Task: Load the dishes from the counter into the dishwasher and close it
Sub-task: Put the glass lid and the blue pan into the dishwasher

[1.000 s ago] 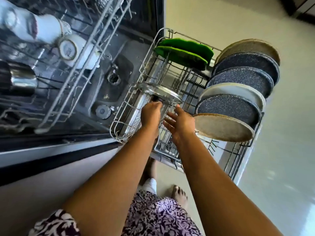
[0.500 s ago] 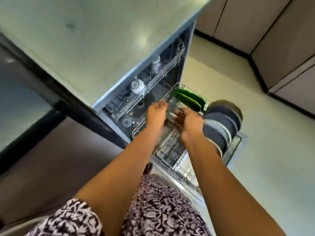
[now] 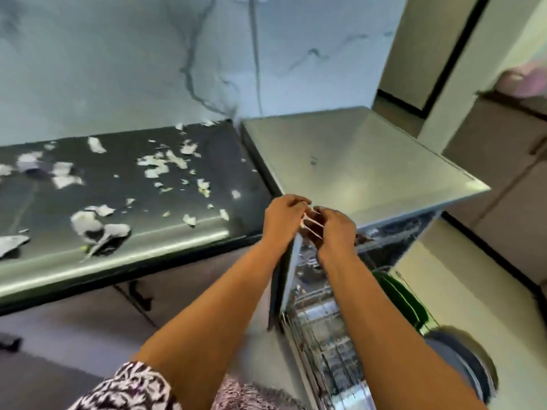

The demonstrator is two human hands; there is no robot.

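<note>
Below the two raised hands, the dishwasher (image 3: pixel 355 161) is seen with its front open and its lower rack (image 3: pixel 322 335) drawn out. The rack's long axis runs from the machine's opening toward the bottom edge of the view, passing under the right forearm. Green plates (image 3: pixel 399 297) are stood on edge at the rack's far right side, and a grey plate (image 3: pixel 461 359), also on edge, is set nearer the camera behind them; both are partly blurred.

The rack and plates lie well below and to the right of the hands, which are held over the front edge of the machine's flat top. The left hand (image 3: pixel 282 216) and the right hand (image 3: pixel 334 232) are brought together, fingers bent inward, with the fingertips of one touching those of the other. Neither the rack nor any dish is touched. Whether something thin is pinched between the fingers cannot be told, since that spot is smeared by motion.

To the left, a dark counter (image 3: pixel 133 261) marked with pale patches (image 3: pixel 97 226) is butted against the machine, and a veined wall (image 3: pixel 148 54) is seen behind.
</note>
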